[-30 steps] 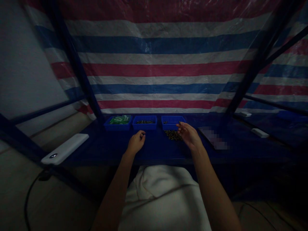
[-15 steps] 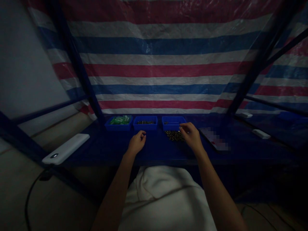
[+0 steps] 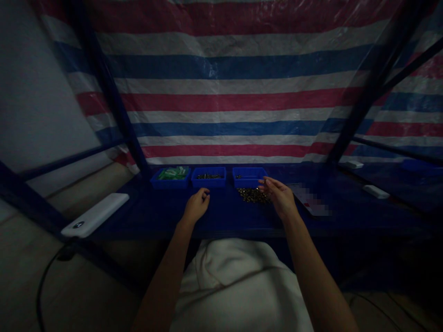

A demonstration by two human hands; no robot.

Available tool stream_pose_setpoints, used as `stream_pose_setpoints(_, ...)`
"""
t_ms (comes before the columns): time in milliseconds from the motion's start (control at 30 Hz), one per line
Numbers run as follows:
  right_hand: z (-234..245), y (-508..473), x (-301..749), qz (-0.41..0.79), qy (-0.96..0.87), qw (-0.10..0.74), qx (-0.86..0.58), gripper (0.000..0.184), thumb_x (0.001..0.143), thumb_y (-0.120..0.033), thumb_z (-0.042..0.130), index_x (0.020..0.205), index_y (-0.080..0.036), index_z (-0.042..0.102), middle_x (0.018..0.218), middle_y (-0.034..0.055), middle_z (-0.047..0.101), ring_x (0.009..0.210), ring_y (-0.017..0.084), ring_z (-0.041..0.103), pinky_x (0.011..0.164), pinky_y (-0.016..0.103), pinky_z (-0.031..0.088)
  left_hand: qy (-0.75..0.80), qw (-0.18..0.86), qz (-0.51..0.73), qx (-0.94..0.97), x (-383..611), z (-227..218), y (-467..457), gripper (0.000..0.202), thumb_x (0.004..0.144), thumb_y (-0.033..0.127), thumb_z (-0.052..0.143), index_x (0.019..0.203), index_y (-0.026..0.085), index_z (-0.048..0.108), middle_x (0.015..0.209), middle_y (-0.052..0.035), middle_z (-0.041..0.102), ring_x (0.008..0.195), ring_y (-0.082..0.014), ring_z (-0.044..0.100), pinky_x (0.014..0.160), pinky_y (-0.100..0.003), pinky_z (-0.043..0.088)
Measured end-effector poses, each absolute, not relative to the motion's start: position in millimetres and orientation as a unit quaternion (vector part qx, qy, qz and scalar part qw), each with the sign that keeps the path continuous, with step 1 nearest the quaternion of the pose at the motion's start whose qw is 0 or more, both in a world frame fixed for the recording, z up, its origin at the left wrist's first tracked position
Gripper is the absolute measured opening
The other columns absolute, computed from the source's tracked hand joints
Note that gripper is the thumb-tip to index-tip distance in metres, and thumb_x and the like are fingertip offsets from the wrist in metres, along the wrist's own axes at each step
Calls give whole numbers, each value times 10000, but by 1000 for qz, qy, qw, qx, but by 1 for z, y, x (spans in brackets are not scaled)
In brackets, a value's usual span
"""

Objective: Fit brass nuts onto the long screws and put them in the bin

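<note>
My left hand rests on the dark blue table as a loose fist; what is inside it is hidden. My right hand hovers just right of a small pile of dark metal parts, fingers pointing left with the tips drawn together. The dim light hides what they pinch. Three blue trays stand at the back of the table. The left tray holds green pieces. The middle tray and the right tray hold a few small metal parts.
A white power bank lies on the table's left corner, with a dark cable hanging below. A phone lies right of my right hand. Two white items sit further right. Blue frame posts and a striped tarp enclose the back.
My right hand dipped onto the pile of parts, then lifted and shifted slightly right with its fingertips together. My left hand stayed put.
</note>
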State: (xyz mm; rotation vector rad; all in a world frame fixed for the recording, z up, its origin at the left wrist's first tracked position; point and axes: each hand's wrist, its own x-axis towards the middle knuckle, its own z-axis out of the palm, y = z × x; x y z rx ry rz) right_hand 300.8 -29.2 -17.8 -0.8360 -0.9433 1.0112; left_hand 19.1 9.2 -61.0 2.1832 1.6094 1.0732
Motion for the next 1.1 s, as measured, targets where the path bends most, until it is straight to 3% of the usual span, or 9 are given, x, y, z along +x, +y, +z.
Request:
stream_pose_setpoints(133,-12,-21,302,377,-443,699,-415,359,622,-381,707,895,-165,621,759,34,677,614,123,606,604,259,469,547,116,369,742,18,-62,10,208,792,273,447,957,192,545,671,15,566,570,-98,516,563,-209,378)
stream_pose_setpoints(267,-8,-11,300,282,-474,703,-449,329,612,-400,693,814,-164,583,557,-38,572,501,91,513,518,224,411,551,122,370,738,18,-62,9,207,787,265,455,957,190,546,669,18,564,565,-96,511,558,-208,378)
stream_pose_setpoints(600,4,35,290,307,-476,696,-443,322,621,-417,641,776,-135,633,533,-35,523,454,80,427,468,225,353,551,130,371,736,20,-61,9,201,787,262,446,946,191,548,667,17,565,546,-94,504,551,-210,369)
stream_pose_setpoints(700,1,58,287,248,-501,663,-498,322,635,-407,612,802,-132,642,607,15,598,518,125,508,522,261,419,551,124,372,737,19,-63,11,200,788,268,450,945,191,547,674,16,569,558,-95,512,555,-210,369)
stream_pose_setpoints(900,-7,64,289,41,-629,536,-562,410,698,-276,573,1083,-137,582,842,92,671,724,199,610,748,357,471,551,129,368,738,19,-61,9,199,794,264,448,950,197,552,680,17,578,560,-92,512,551,-206,366)
stream_pose_setpoints(1100,-14,34,319,11,-627,558,-544,366,755,-302,523,1073,-131,578,874,88,669,746,186,617,741,333,482,550,130,367,739,20,-58,6,194,792,257,450,944,194,552,671,18,563,571,-92,510,561,-206,371)
